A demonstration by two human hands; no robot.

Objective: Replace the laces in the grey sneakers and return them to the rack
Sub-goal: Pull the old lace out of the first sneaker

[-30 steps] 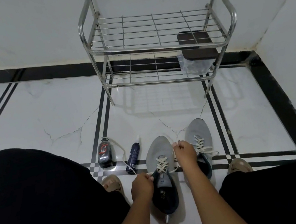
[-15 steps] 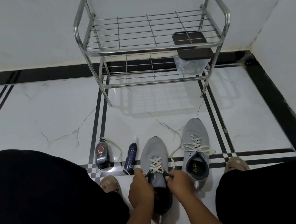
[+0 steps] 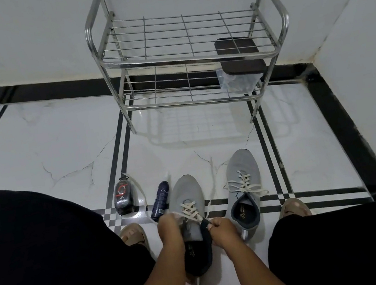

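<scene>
The person sits low over a white marble-patterned floor (image 3: 59,143) with black inlay stripes, knees in dark trousers at either side of the view. Between the feet lies the near grey sneaker (image 3: 187,199), toe pointing away, its cream lace (image 3: 190,209) crossed through the lower eyelets. The left hand (image 3: 170,229) is curled at the shoe's left side, pinching an end of that lace beside the top eyelets. The right hand (image 3: 220,229) is curled at the right side, gripping the dark collar edge of the shoe where the other lace end comes out; a loose strand runs from there up across the floor toward the rack.

The second grey sneaker (image 3: 244,182) stands just to the right of the first, apart from it, fully laced in cream with the ends splayed loose over its sides.

To the left of the near shoe a dark blue spray bottle (image 3: 160,201) lies on the floor, and further left a small dark polish container with a red label (image 3: 123,198) lies on the checkered inlay.

Against the wall stands a two-tier chrome wire shoe rack (image 3: 187,34). On the right end of its lower tier sits a clear plastic box with a dark brown lid (image 3: 238,55).
</scene>
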